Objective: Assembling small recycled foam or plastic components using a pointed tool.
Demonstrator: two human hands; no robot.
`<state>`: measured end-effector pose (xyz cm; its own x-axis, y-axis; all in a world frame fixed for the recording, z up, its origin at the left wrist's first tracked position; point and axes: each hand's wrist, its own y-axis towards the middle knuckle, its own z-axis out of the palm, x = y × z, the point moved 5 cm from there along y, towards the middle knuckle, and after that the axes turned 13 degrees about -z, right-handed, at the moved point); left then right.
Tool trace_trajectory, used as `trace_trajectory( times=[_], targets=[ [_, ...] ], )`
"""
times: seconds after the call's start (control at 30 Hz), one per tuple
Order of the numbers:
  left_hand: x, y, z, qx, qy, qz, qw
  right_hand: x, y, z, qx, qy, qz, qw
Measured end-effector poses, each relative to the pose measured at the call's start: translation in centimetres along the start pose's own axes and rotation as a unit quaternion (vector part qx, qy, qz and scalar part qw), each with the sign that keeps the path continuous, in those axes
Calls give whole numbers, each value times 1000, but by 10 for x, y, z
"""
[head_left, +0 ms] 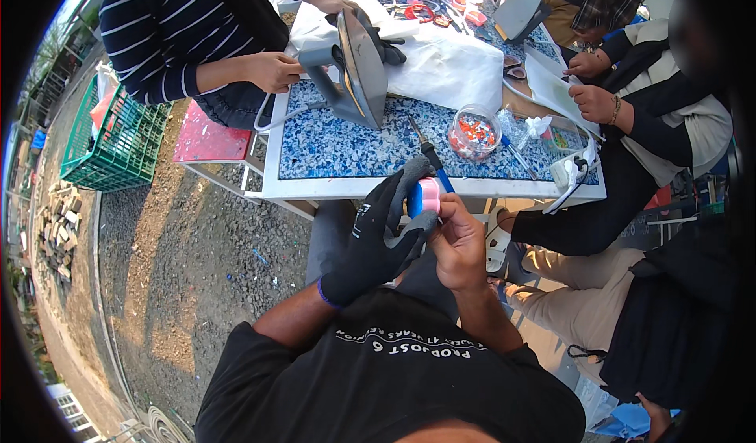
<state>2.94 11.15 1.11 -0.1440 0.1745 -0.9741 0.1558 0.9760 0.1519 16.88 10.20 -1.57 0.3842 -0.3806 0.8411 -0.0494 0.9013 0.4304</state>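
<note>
My left hand (376, 234), in a black work glove with grey fingertips, grips a small pink and blue piece (429, 194) in front of my chest. The piece has a pink, rounded, lobed outer wall and a blue face toward the glove. My bare right hand (460, 244) pinches its right side with thumb and fingers. Just beyond my hands, a soldering iron (426, 148) lies over the near table edge, its metal tip pointing away and part of its blue handle behind the piece. To its right stands a clear round tub (475, 153) of orange and white bits.
The blue speckled table (311, 151) also bears a white cloth (449, 66). A clothes iron (364, 77) stands at its left, beside a person in stripes; another iron (521, 11) is farther right. People sit on the right. A green crate (110, 148) stands on the ground.
</note>
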Motion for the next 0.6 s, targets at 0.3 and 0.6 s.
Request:
trace_trajectory(
  times=[0.3,0.6],
  targets=[
    [-8,17,-13,57,-96,-105,988,0,7,-10,-3,98,37,994],
    [-7,21,-12,51,-109,-174,977,0,9,-17,-32,281,106,953]
  ],
)
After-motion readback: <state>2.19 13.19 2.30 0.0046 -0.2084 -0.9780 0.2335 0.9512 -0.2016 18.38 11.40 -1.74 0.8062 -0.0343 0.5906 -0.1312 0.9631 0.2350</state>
